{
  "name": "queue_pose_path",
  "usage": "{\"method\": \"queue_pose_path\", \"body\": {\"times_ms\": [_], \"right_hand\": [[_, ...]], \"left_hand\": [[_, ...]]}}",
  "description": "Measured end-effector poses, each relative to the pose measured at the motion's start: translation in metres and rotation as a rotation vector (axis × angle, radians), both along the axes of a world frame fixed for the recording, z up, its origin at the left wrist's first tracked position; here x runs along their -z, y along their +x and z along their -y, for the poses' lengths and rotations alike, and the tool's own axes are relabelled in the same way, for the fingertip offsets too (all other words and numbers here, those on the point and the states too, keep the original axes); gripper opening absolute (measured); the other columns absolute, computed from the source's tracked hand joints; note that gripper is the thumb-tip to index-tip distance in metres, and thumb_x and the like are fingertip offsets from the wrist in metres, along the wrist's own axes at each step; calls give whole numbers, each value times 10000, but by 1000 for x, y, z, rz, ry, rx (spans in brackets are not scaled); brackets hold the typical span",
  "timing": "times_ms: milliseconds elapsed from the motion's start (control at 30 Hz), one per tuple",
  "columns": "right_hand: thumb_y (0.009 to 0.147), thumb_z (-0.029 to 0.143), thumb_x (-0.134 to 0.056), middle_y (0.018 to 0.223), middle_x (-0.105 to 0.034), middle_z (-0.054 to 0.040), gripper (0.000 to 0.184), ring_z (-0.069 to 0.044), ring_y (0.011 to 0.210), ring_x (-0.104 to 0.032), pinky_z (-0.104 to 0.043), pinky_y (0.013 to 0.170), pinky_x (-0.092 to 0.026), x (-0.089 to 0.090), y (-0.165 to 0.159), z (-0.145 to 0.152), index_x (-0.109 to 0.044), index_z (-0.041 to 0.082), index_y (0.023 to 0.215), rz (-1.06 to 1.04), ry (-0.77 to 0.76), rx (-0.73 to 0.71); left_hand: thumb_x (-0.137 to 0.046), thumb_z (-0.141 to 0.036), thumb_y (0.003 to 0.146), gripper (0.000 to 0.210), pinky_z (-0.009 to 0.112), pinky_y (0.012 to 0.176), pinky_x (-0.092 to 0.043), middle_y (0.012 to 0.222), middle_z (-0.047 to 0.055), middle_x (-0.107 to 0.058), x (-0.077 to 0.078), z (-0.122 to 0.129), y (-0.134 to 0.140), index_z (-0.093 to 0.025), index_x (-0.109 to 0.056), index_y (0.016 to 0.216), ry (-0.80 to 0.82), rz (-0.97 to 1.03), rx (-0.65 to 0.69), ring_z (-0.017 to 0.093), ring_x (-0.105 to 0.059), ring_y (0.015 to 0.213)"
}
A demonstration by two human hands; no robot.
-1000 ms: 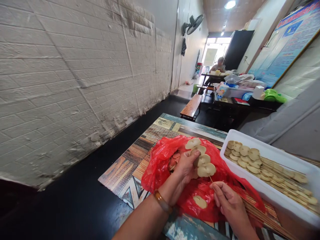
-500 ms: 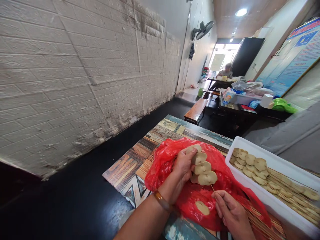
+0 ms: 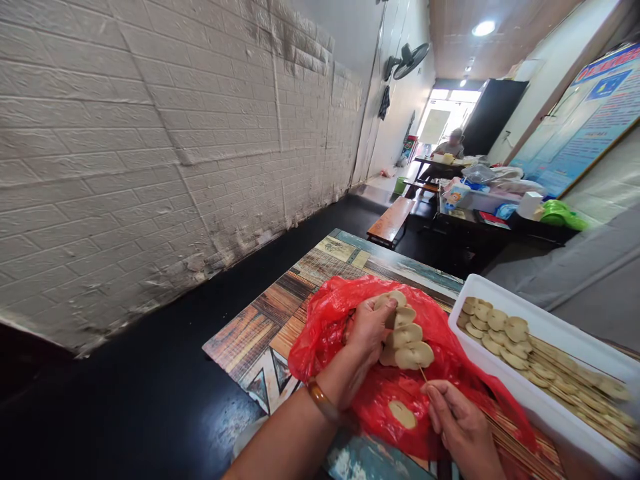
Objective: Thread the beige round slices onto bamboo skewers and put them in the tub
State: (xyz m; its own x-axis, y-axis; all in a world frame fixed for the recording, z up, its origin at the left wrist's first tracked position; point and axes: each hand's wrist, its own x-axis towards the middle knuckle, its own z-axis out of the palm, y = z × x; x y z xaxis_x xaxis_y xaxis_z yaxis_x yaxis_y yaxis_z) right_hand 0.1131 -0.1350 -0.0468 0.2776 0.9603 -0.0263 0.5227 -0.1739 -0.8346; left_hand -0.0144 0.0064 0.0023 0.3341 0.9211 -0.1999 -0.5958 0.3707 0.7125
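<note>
My left hand (image 3: 369, 327) is closed around the upper part of a row of thin, pale beige slices (image 3: 413, 355) threaded on a wooden skewer (image 3: 423, 375). Lower down, my right hand (image 3: 457, 420) pinches the skewer's bare end between thumb and fingers. Beneath both hands spreads a crumpled red plastic bag (image 3: 325, 313). One loose slice (image 3: 402, 414) lies on it, left of my right hand. Bare skewers (image 3: 520, 443) lie beside my right hand, partly under the bag. What the slices are made of I cannot tell.
A white plastic tub (image 3: 463, 313) with several skewers of slices stands at the right of the patterned table (image 3: 260, 313). Beyond are a wooden bench (image 3: 393, 219), a cluttered table (image 3: 480, 230) and a seated person (image 3: 453, 145). A brick-patterned wall (image 3: 150, 160) runs along the left.
Almost nothing differs. The view has shifted slightly, and both hands hold the same skewer in nearly the same pose.
</note>
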Motion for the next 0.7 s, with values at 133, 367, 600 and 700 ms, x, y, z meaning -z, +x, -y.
{"method": "queue_pose_path", "body": {"times_ms": [133, 367, 600, 700], "right_hand": [[863, 547, -423, 487, -444, 56, 378, -115, 445, -435, -223, 456, -329, 3, 0, -1, -538, 215, 724, -44, -13, 6], [858, 548, -449, 492, -425, 70, 356, -98, 424, -383, -215, 429, -297, 6, 1, 1, -547, 207, 827, -188, -27, 16], [854, 531, -468, 467, -425, 69, 348, -99, 430, -401, -218, 457, -312, 4, -1, 0, -539, 208, 744, -173, 44, 16], [839, 546, -481, 455, -423, 68, 359, -99, 411, -392, -217, 424, -287, 3, -2, -1, -548, 209, 738, -190, 38, 26]], "left_hand": [[-753, -398, 576, 341, 216, 465, -394, 657, 31, -598, -2, 0, -1, -136, -593, 724, 0, -16, 3, 117, -535, 534], [-738, -428, 612, 363, 192, 401, -327, 641, 21, -581, -7, -2, -6, -133, -614, 786, 2, 52, 31, 101, -492, 493], [-761, -392, 583, 330, 214, 486, -386, 600, 3, -595, -8, -5, -6, -122, -629, 719, 17, 47, -54, 100, -510, 503], [-759, -373, 591, 303, 209, 506, -388, 614, 3, -605, -7, -7, -6, -122, -639, 711, 26, 22, -76, 97, -515, 524]]}}
